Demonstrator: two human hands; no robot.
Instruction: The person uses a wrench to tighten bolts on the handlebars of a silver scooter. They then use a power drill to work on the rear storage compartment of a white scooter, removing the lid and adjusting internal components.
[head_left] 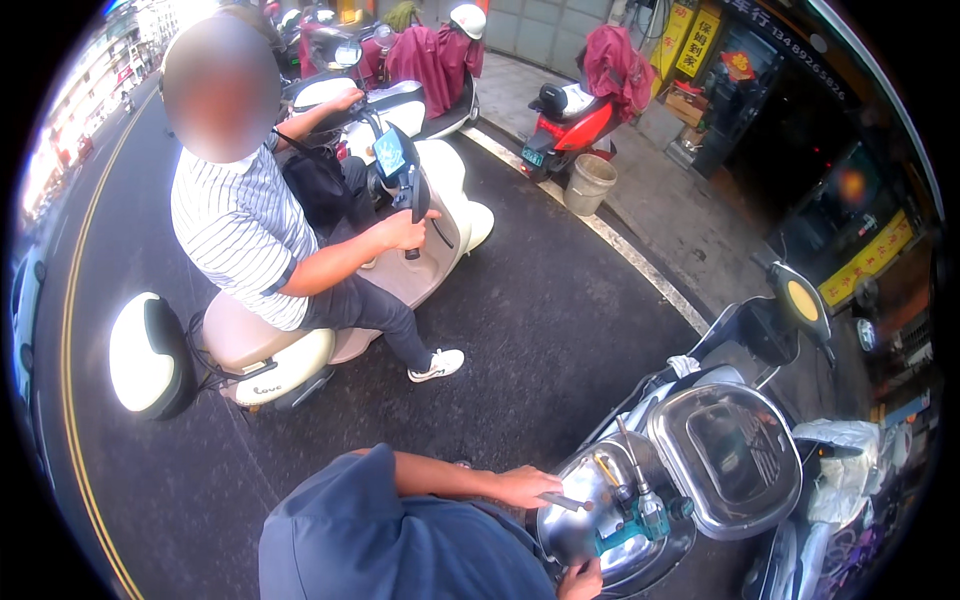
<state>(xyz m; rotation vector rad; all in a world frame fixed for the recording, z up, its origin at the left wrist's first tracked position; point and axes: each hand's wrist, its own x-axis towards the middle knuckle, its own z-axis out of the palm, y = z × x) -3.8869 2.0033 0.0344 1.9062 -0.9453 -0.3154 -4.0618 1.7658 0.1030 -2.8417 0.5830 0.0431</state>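
Teal drill near scooter compartment rim

Cream scooter, white-and-dark striped shirt, teal drill, silver seat pan, red scooter, yellow road lines.

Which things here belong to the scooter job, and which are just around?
In hand: left hand, grey tool, right hand, teal drill, open scooter compartment.
Just around: bucket, red scooter, cream scooter.

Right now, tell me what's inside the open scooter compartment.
Inside the open scooter compartment lie a teal power drill and a yellow-handled tool. Its lower part is hidden behind the blue sleeve.
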